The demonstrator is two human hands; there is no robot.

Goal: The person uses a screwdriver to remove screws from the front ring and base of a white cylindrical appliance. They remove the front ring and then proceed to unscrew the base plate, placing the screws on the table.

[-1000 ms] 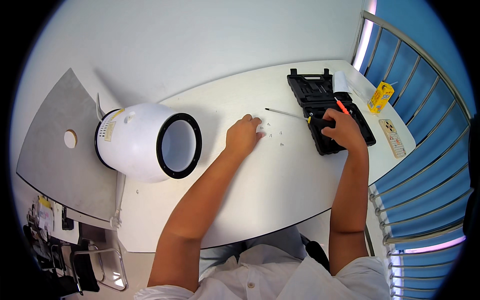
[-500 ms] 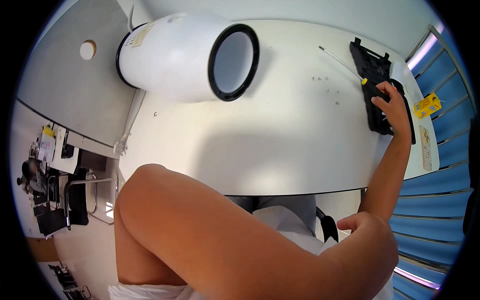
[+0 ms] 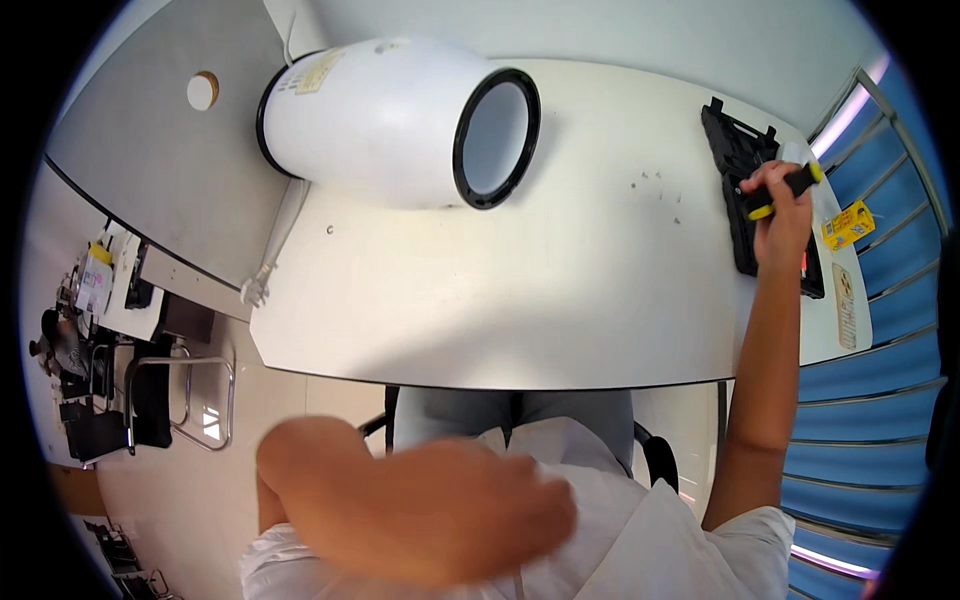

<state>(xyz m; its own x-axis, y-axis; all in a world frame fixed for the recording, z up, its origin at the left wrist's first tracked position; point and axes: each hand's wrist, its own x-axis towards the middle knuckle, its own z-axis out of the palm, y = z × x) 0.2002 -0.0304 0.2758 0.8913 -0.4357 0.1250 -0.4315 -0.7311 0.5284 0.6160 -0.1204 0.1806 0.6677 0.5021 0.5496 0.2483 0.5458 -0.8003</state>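
Note:
At the right side of the white table [image 3: 500, 300], my right hand [image 3: 780, 220] is closed around the black-and-yellow handle of a screwdriver [image 3: 799, 181]. The handle is tilted, and I cannot make out its shaft. Beneath that hand lies an open black plastic tool case [image 3: 738, 150], partly covered by my fingers. My left hand [image 3: 510, 515] is low in front of my white shirt, its forearm bent across my body. It is smeared by motion, so its fingers are unclear.
A white barrel-shaped housing [image 3: 370, 130] with black rims lies on its side at the back left. Several small screws [image 3: 677, 220] are scattered left of the case. A yellow drink carton [image 3: 848, 227] stands at the right edge, by blue railings. A white cable [image 3: 285, 235] hangs on the left.
My left arm has swung back from across my right arm toward my chest. My right hand has turned the screwdriver, so its shaft no longer points far left over the table.

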